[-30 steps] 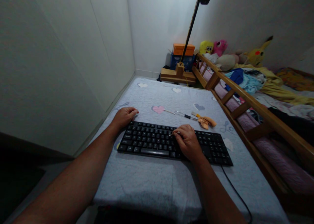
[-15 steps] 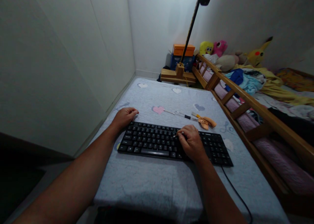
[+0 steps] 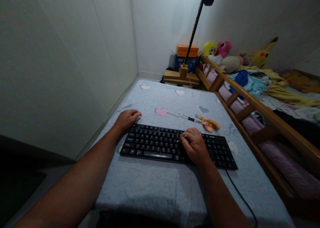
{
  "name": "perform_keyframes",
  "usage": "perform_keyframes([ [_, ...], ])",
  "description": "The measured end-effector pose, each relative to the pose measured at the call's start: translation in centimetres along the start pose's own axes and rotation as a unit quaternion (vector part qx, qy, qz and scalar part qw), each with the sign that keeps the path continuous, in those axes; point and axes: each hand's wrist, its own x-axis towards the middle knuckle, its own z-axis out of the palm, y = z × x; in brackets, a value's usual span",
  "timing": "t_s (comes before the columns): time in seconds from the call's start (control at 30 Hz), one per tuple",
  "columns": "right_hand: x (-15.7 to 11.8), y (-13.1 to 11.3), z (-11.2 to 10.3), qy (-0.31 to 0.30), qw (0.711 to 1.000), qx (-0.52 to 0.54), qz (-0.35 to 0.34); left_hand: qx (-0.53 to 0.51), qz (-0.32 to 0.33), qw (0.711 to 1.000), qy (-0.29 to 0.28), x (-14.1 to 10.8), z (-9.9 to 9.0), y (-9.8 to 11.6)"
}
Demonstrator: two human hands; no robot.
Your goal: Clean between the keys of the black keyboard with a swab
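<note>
A black keyboard (image 3: pixel 155 141) lies flat across the patterned cloth in front of me. My left hand (image 3: pixel 128 117) rests by its far left corner, fingers curled together; whether anything is in them is hidden. Over the right part of the keys, my right hand (image 3: pixel 194 144) is closed in a pinch on a thin white-tipped stick that looks like a cotton swab (image 3: pixel 178 140). Its tip points left, close above the keys. Beyond the keyboard lie a thin white stick (image 3: pixel 173 114), a slim tool with a black grip (image 3: pixel 191 119) and a brush (image 3: pixel 199 116) beside a crumpled orange cloth (image 3: pixel 208 124).
The keyboard's cable (image 3: pixel 241 196) runs off toward the near right edge. A wooden bed rail (image 3: pixel 250 105) borders the table on the right, and a white cabinet (image 3: pixel 75 55) on the left. A lamp stand on a wooden base (image 3: pixel 175 76) stands beyond the far edge.
My right hand has shifted very slightly over the keys, with the swab's tip angled a little differently. My left hand and the keyboard have stayed put.
</note>
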Motion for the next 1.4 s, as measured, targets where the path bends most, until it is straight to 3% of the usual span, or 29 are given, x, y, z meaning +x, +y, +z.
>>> perform_keyframes([
  [0.3,0.0,0.3,0.1,0.012,1.0,-0.005,-0.001,-0.01,-0.006,1.0,-0.001,0.1,0.2,-0.3],
  [1.4,0.2,-0.8,0.3,-0.03,0.999,0.031,-0.026,-0.012,-0.008,1.0,0.001,0.0,0.1,0.1],
])
